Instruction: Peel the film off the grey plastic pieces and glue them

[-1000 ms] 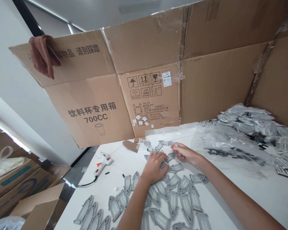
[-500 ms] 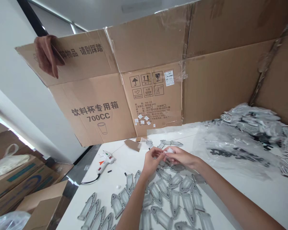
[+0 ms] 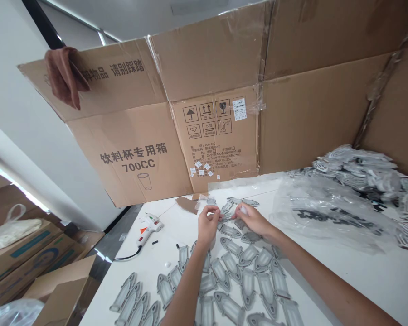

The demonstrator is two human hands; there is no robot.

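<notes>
My left hand point(image 3: 208, 225) is raised above the far part of the white table, its thumb and fingertips pinched together. Whatever they hold, if anything, is too small to make out. To its right, my right hand point(image 3: 255, 220) is closed around a small white piece point(image 3: 244, 210), which shows partly between thumb and fingers. A gap separates the two hands. Grey-rimmed, pointed translucent plastic pieces point(image 3: 230, 231) lie beneath and in front of them, and more of these pieces point(image 3: 242, 202) rest just beyond.
A white glue gun point(image 3: 150, 229) with a black cord lies at the left. Clear plastic bags point(image 3: 319, 217) with black parts are at the right, before a pile of bagged grey pieces point(image 3: 357, 165). Tall cardboard point(image 3: 221, 59) walls the back. An open carton point(image 3: 64, 290) stands lower left.
My hands were together at the small white piece and have now moved apart. The left went left; the right keeps the white piece.
</notes>
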